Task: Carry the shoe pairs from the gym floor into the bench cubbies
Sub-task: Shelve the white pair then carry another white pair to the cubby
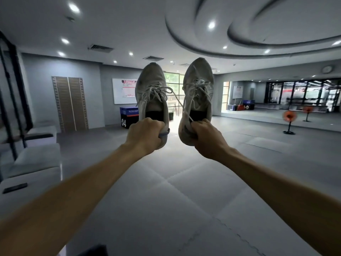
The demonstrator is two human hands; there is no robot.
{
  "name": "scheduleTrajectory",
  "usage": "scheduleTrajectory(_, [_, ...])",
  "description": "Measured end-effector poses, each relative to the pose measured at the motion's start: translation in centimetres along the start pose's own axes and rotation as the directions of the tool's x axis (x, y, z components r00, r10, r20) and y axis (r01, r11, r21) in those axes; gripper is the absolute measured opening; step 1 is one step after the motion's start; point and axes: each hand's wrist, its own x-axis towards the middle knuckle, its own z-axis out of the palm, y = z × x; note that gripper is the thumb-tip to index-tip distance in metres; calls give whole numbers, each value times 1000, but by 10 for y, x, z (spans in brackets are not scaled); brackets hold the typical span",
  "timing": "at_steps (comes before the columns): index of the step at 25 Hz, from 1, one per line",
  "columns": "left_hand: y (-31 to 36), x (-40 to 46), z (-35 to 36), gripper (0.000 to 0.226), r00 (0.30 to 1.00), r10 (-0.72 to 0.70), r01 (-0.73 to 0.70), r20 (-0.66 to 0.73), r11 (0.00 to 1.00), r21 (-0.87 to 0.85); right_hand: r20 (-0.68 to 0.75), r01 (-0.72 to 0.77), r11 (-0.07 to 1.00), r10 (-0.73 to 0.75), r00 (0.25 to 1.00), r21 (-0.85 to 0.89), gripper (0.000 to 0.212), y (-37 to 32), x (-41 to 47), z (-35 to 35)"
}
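Observation:
Two worn white lace-up sneakers are held up in front of me at arm's length, toes pointing up. My left hand (145,134) grips the heel of the left sneaker (152,89). My right hand (207,138) grips the heel of the right sneaker (198,89), and a loose lace hangs between the two shoes. The grey benches (35,159) run along the left wall, well to the left of both hands. Their cubby openings are not visible from here.
A dark phone (15,187) lies on the nearest bench. A blue plyo box (127,117) stands by the far wall under a whiteboard (122,90). An orange floor fan (290,120) stands at right before a mirror wall. Grey mat floor (166,200) stretches ahead.

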Motion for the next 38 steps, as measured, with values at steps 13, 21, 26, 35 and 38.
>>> scheduleTrajectory(13, [-71, 261, 218, 14, 1000, 11, -12, 19, 999, 49, 7, 92, 995, -92, 996, -42, 5, 207, 218, 193])
scheduleTrajectory(21, [-144, 428, 322, 18, 995, -94, 89, 20, 983, 160, -11, 212, 965, -213, 977, 155, 14, 307, 401, 338])
scheduleTrajectory(26, [-212, 507, 391, 20, 988, -153, 149, 6, 967, 205, -17, 287, 931, -291, 957, 226, 10, 344, 498, 431])
scheduleTrajectory(35, [-391, 675, 500, 16, 969, -248, 244, -16, 940, 239, -54, 349, 882, -350, 935, 316, 19, 386, 707, 605])
scheduleTrajectory(38, [-439, 723, 534, 8, 967, -255, 248, -9, 932, 265, -56, 349, 873, -352, 935, 340, 23, 396, 769, 658])
